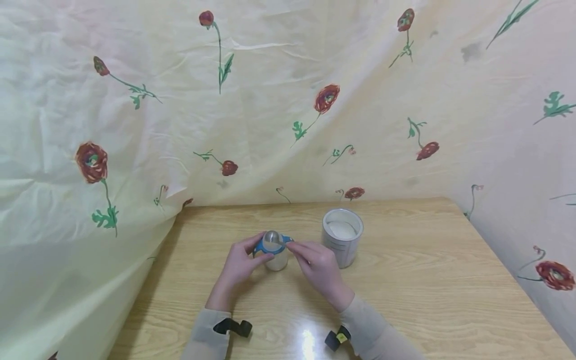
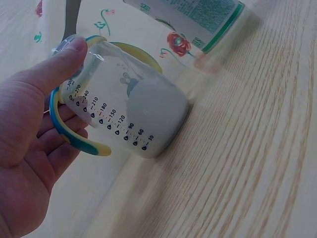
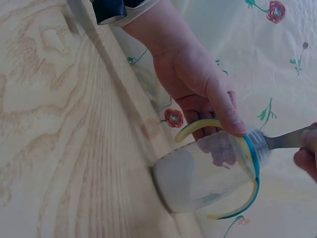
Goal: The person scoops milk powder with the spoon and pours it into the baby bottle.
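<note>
A clear baby bottle [image 1: 276, 262] with a blue and yellow two-handled collar [image 2: 81, 141] stands on the table. My left hand [image 1: 237, 262] holds it at the neck, thumb on the near side and fingers behind, beside one handle. White contents fill the lower part of the bottle, below printed measuring marks [image 2: 110, 119]. In my right hand [image 1: 320, 266], a metal spoon [image 1: 272, 237] is pinched by its handle [image 3: 287, 140]. Its bowl is at the bottle's open mouth, and its handle slants up from there in the right wrist view.
An open can [image 1: 345, 252] with white powder inside stands just right of the bottle, behind my right hand. The wood table [image 1: 427, 280] extends to the right. A flowered cloth [image 1: 252, 110] hangs behind and along both sides.
</note>
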A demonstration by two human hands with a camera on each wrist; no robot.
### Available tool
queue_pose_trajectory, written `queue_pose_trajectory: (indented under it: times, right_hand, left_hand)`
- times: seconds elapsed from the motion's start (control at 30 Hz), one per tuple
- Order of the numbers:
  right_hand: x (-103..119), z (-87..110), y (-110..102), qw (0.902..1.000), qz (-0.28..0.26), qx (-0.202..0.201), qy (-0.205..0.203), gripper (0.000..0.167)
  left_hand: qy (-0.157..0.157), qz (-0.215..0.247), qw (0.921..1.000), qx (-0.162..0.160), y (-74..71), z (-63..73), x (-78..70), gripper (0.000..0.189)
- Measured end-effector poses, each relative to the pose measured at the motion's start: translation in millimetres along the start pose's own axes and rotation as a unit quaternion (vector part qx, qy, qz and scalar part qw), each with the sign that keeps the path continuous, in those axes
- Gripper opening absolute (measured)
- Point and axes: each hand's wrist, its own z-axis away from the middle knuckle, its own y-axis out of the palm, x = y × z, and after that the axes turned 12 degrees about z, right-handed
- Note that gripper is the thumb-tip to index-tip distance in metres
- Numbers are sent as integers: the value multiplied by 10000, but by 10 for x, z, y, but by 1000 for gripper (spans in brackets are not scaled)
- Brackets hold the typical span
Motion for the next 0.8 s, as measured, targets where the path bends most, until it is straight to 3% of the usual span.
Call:
queue_pose_trajectory:
  times: [0.2,0.4,0.8]
  right_hand:
    - [-6,-4,-6,9996,10,89,273,25]
    - [-7,-6,-8,9967,-357,-49,724,19]
    - [1,-2,-9,9965,-438,80,702,19]
  left_hand:
    - [-26,-61,10000,-35,9,-4,-12,64]
    - [-80,-102,9999,-78,5,0,-17,64]
    - [-36,11,10000,-60,9,19,-32,65]
